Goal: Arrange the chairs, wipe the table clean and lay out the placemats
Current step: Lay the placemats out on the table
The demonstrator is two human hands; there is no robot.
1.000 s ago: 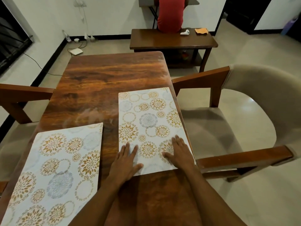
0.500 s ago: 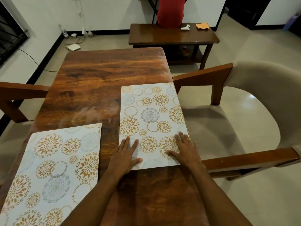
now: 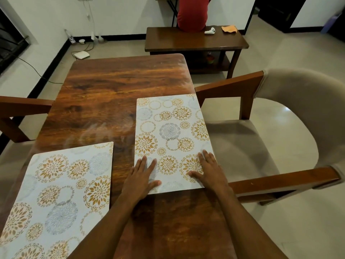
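Left hand (image 3: pixel 141 177) and right hand (image 3: pixel 208 171) are pressed flat, fingers straight, on the placemat (image 3: pixel 168 128) beneath them; it is judged thin, light, slippery, and best slid by its near corners.

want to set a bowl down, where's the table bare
Widest bare wood: far half of the table, beyond both placemats. A narrow strip runs between the left placemat and the right placemat. Crowded near end: left hand and right hand rest flat on that right placemat.
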